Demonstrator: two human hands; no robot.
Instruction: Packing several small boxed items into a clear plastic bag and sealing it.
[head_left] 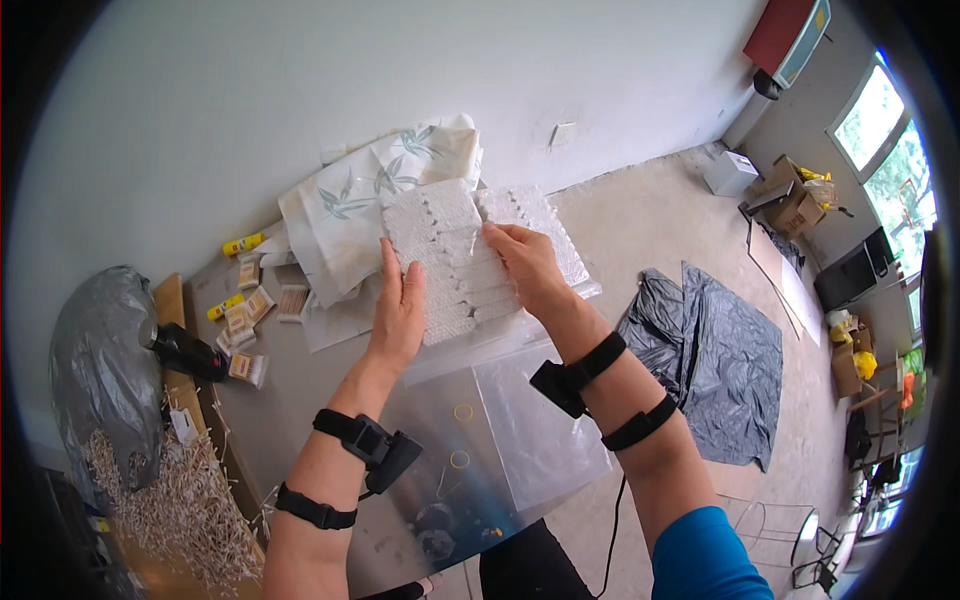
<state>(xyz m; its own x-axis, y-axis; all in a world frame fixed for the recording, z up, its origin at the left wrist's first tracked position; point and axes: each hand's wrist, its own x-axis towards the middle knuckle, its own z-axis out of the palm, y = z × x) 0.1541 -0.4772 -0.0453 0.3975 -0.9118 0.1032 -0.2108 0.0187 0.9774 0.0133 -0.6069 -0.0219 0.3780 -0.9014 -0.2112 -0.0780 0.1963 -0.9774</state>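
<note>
The grey table fills the lower left of the view and stands against a white wall. A dark grey plastic sheet lies spread on the floor to the right of the table. A second grey bag sits bunched at the table's left end, with a heap of thin pale sticks below it. A clear plastic sheet covers the table's near edge, beneath both forearms. A white cloth with a green leaf print lies crumpled at the back of the table, near the wall.

The stack of white textured paper pads is held up above the table, between the two hands and in front of the printed cloth. The layers overlap in a fan, stepping down toward the right.

The left hand lies flat and open against the left edge of the stack, fingers extended upward along it; it supports the stack rather than closing on it. The right hand grips the stack from the right side, with the thumb on the front face and the fingers curled around the far edge.

Small packets of sticks and two yellow tubes lie on the table left of the cloth, well apart from the hands. Two small rubber bands rest on the clear sheet.
</note>
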